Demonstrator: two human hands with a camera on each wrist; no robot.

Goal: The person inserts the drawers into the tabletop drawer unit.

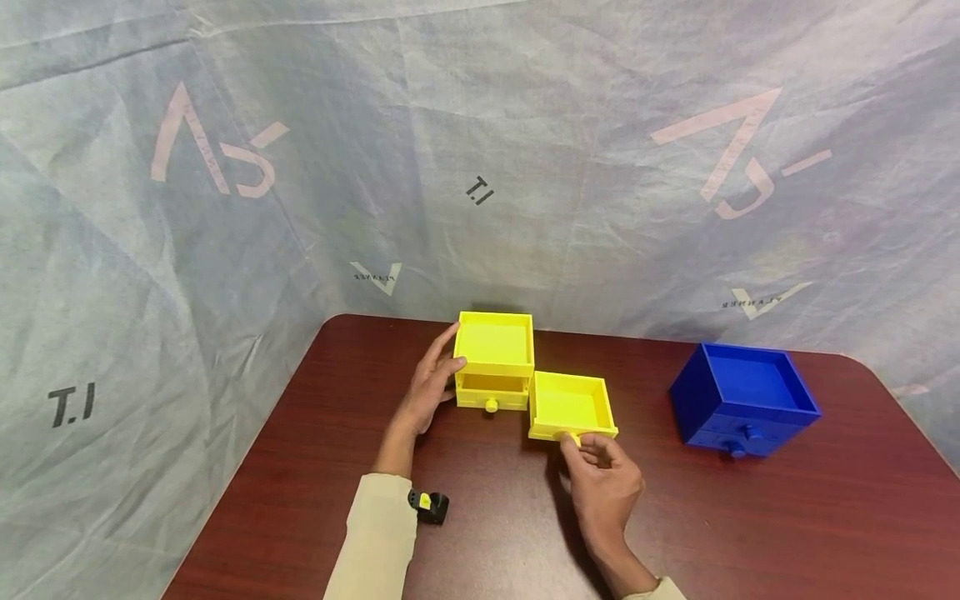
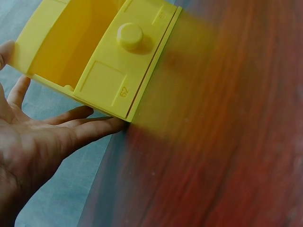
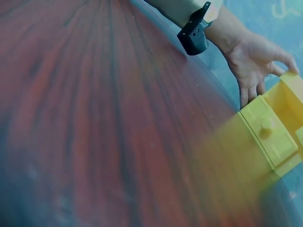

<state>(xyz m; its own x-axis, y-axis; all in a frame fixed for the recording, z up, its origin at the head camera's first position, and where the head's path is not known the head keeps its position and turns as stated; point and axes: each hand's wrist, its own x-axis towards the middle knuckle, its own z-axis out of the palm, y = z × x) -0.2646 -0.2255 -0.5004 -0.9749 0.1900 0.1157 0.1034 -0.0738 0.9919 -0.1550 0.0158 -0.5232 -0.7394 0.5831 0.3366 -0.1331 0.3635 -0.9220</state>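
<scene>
A small yellow chest of drawers (image 1: 495,343) stands near the table's back edge. Its upper slot is an open gap, and the lower drawer (image 2: 106,80) with a round knob sits in place below. Against the chest's left side rests my left hand (image 1: 429,387), fingers mostly straight along the wall and thumb at the front upper edge. A loose yellow drawer (image 1: 570,402) is just right of the chest, its tray facing up with nothing inside. My right hand (image 1: 606,487) pinches this drawer's front knob between thumb and fingers. The right wrist view leaves that hand out.
A blue chest of drawers (image 1: 753,392) with two knobs stands on the right part of the dark red wooden table (image 1: 495,533). Grey printed cloth (image 1: 525,167) hangs behind and to the left. A black camera (image 1: 430,507) is strapped to the left wrist.
</scene>
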